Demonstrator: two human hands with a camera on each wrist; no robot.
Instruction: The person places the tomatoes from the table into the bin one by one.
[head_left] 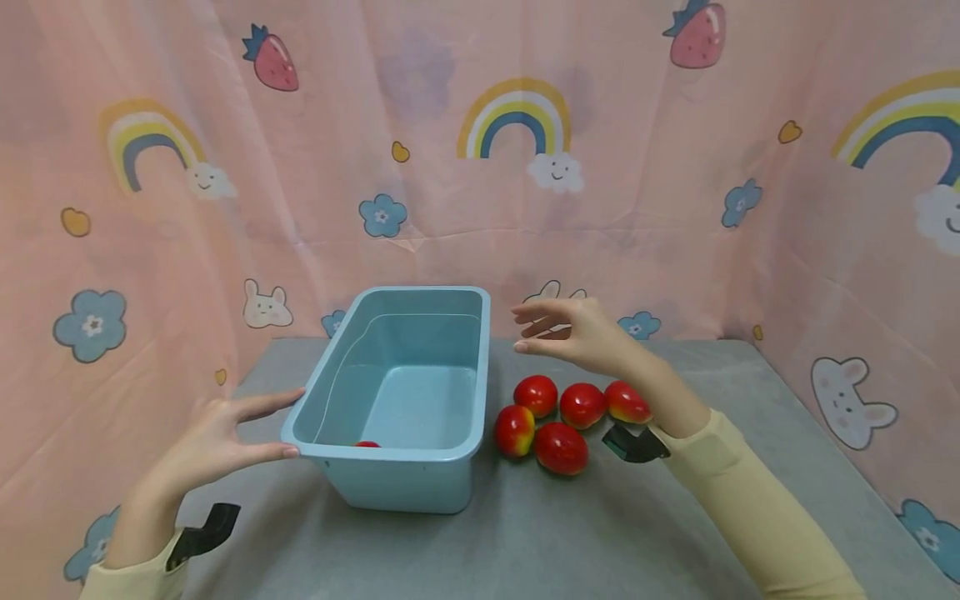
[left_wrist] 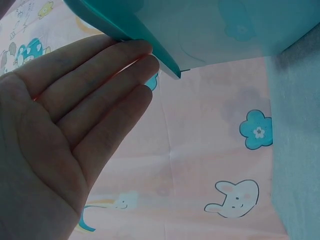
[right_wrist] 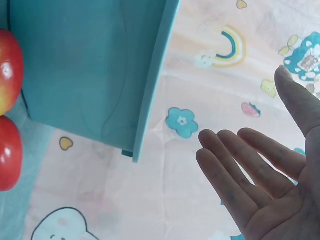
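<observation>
A light blue plastic bin (head_left: pixel 480 417) stands on the grey table, with a bit of one red fruit (head_left: pixel 367 444) showing inside behind its near wall. My left hand (head_left: pixel 217 442) is at the bin's near left corner, fingers straight and touching the rim (left_wrist: pixel 150 45); the thumb tip lies by the front corner. To the right of the bin my right hand (head_left: pixel 581 333) hovers in the air, holding nothing, its fingers loosely bent and apart from the thumb. Below it several glossy red fruits with yellow patches (head_left: pixel 561 448) lie grouped; their exact kind is unclear.
The grey tabletop (head_left: pixel 675 517) extends in front of and beside the bin. A pink curtain (head_left: pixel 322 167) printed with rainbows, flowers and rabbits hangs behind and at both sides. Black straps (head_left: pixel 636 443) are on the wrists.
</observation>
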